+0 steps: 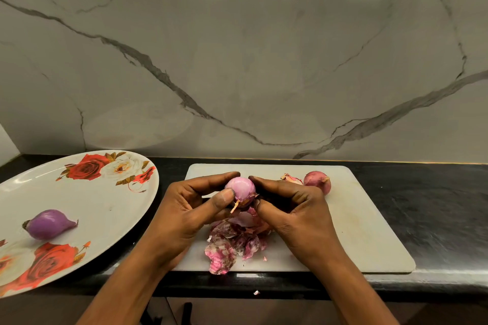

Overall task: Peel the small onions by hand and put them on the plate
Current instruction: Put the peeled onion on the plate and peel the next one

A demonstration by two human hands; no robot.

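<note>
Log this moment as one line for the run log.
left hand: grips partly peeled onion | right hand: grips same onion | plate: one peeled onion | cutting board: one unpeeled onion, skin pile

Two hands hold a pale pink onion [240, 188] above a white board [369, 232] on a black counter [435, 206]. The left hand [190, 208] grips it between thumb and fingers; the right hand [293, 208] pinches its near side. Loose skins [232, 243] lie heaped on the board below. An unpeeled onion [317, 181] sits at the far edge. To the left, a rose-patterned plate [105, 200] carries one peeled onion [48, 224].
</note>
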